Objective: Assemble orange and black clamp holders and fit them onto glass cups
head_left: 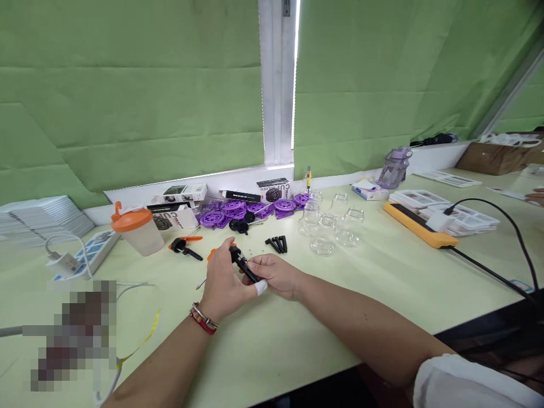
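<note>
My left hand (pixel 224 279) is wrapped around a black plastic part (pixel 246 266) with a long narrow arm, its thumb bearing a white covering at the tip. My right hand (pixel 278 275) pinches the same part from the other side. Just beyond the hands lie several short black plastic pieces (pixel 277 245) in a row. To their left, a black round-headed part with a handle (pixel 185 249) rests beside an orange strip. A thin metal shaft (pixel 201 283) pokes out beside my left hand; its other end is hidden.
Purple plastic frames (pixel 233 209) and cup holder boxes (pixel 178 217) line the wall. Clear glass jars (pixel 328 233) stand right of centre. An orange-lidded cup (pixel 138 229) is at left, an orange-edged power strip (pixel 419 225) at right. Another person's hand (pixel 534 196) shows at the far right.
</note>
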Available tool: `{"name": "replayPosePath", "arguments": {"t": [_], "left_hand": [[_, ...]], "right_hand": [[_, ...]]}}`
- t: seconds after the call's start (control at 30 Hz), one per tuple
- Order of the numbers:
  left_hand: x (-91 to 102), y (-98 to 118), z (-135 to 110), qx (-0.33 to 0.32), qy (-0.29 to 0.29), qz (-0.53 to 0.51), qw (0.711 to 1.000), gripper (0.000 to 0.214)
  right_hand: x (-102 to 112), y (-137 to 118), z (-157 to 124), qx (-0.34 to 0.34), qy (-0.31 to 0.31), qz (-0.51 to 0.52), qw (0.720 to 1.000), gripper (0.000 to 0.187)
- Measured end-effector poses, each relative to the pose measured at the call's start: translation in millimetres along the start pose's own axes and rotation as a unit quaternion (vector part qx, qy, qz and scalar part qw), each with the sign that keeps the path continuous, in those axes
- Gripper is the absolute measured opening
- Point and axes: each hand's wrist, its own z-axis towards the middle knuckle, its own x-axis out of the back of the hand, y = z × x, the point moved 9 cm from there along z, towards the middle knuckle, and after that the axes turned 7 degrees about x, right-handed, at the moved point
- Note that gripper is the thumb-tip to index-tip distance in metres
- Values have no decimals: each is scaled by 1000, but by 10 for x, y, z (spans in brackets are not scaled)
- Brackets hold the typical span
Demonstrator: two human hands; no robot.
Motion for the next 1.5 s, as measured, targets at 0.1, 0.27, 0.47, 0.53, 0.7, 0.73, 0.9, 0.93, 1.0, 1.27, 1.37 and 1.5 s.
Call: {"name": "replayPosePath", "arguments": {"t": [0.1,0.27,0.47,0.53,0.7,0.73,0.9,0.93,1.0,1.27,1.37,1.5], "left_hand": [[25,-102,31,45,-30,-26,998,101],[28,-266,57,128,-112,-104,980,90],[-52,-304,-22,197,-226,-294,908,63],[-77,-298,-68,214,-257,-331,882,53],[-186,-265,-200,261,-332,-401,813,40],[-209,-256,-220,269,-343,-414,799,39],[-286,-277,-285,312,-360,-438,762,33],[-295,-282,-294,315,-363,-435,761,32],[-315,-286,-314,317,-376,-422,761,34],[-385,-273,-346,311,-431,-422,734,48],[-404,-295,-345,315,-439,-420,729,52],[-414,-300,-344,311,-448,-422,724,51]], "right_hand": [[267,-59,70,47,73,-72,994,37],[700,-199,125,110,185,-340,915,14],[520,-215,194,129,117,-562,809,28],[486,-186,233,117,103,-595,789,31],[476,-130,330,102,77,-648,751,25],[470,-127,339,105,72,-653,746,24],[457,-151,335,119,69,-638,758,21],[462,-155,330,116,70,-632,763,20],[480,-158,322,105,72,-625,771,18],[499,-186,305,83,63,-634,767,13],[492,-178,301,67,57,-650,755,11],[474,-169,275,44,50,-674,736,8]]}}
